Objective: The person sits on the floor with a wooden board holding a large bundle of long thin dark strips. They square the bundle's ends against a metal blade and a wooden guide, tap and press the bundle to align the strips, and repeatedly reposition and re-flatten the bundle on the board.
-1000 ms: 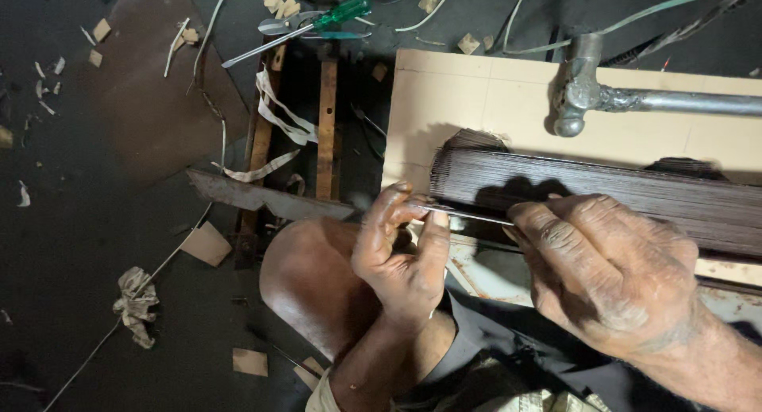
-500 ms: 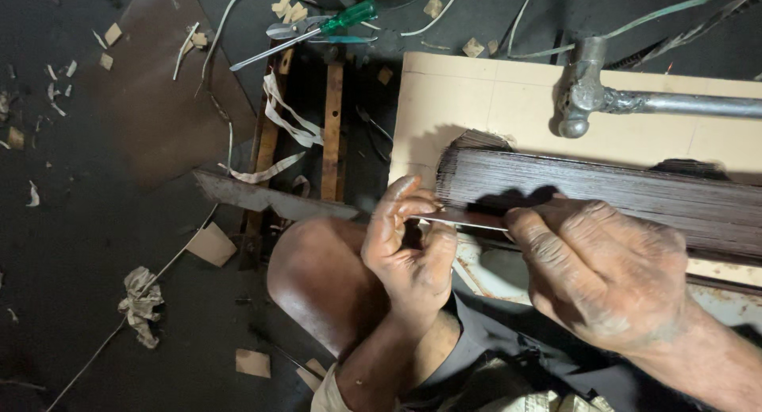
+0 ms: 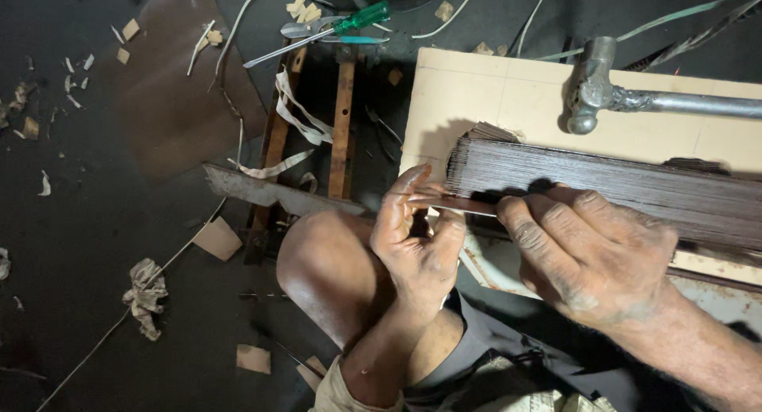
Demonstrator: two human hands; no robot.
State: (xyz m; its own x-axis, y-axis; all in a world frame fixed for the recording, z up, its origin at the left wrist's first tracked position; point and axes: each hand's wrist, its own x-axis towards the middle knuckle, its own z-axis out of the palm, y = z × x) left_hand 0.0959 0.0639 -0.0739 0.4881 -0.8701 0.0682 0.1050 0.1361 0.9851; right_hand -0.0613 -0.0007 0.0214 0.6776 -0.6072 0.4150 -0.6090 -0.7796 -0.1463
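Left hand [image 3: 417, 241] palm-up, fingertips pinching thin strip [image 3: 460, 206]. Right hand [image 3: 591, 253] knuckles-up, grip closed on same strip beside stack [image 3: 603, 182] on board [image 3: 492, 94].

Bare grimy hands [image 3: 591, 257], bare forearms, bare knee, dark shorts

No packages, labels, signs or screens anywhere in view. Nothing on the floor or the board carries a printed surface that could be told as one.
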